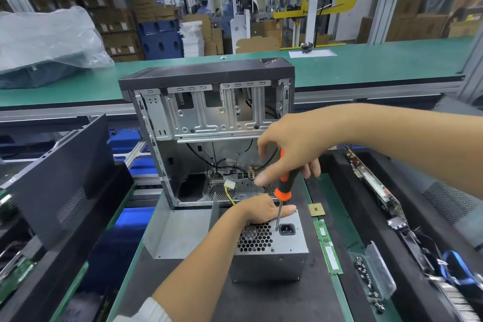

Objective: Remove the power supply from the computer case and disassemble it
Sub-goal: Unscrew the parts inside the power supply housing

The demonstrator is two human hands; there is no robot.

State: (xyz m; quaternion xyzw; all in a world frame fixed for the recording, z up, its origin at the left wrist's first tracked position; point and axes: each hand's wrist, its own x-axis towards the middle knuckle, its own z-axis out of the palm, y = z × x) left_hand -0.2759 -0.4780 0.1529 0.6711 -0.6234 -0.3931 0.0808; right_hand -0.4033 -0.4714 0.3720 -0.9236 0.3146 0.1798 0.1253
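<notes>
The grey power supply (271,256) stands on the black mat in front of the open computer case (206,117). Its top face shows a honeycomb fan grille and a power socket (287,229). My left hand (261,209) lies flat on the far edge of that face and holds the unit down. My right hand (290,151) grips an orange and black screwdriver (283,185) upright. The tip touches the top face just left of the socket. Yellow and black cables (230,195) run from behind my left hand into the case.
A loose grey metal panel (177,232) lies left of the power supply. A black side panel (60,175) leans at the left. On the right lie a memory stick (328,248), a small CPU (316,209), a clear box of screws (373,274) and a circuit board (373,183).
</notes>
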